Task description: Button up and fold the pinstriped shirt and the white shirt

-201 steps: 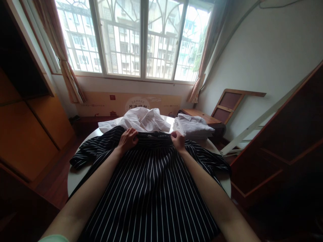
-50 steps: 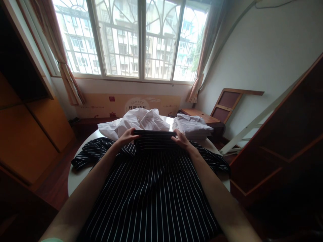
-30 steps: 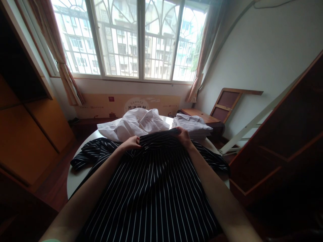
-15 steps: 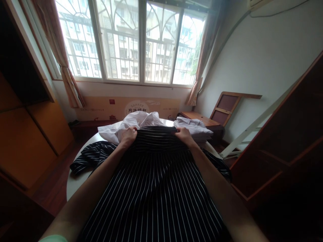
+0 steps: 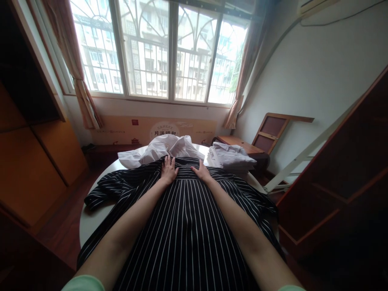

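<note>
Left hand (image 5: 168, 174) and right hand (image 5: 203, 173) lie, fingers (image 5: 173, 162) spread, on a pinstriped shirt (image 5: 188, 214); beyond them, crumpled white cloth (image 5: 163, 146).

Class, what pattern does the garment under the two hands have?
White stripes on black; the striped garment shows best in the head view.

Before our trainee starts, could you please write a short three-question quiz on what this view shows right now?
1. True or false: the left hand rests open on the striped shirt.
2. What lies to the right of the crumpled white cloth? A) a kettle B) a folded pile of clothes C) a shoe
3. Fill in: the top of the table is ____.
Key: 1 true; 2 B; 3 white.
</note>
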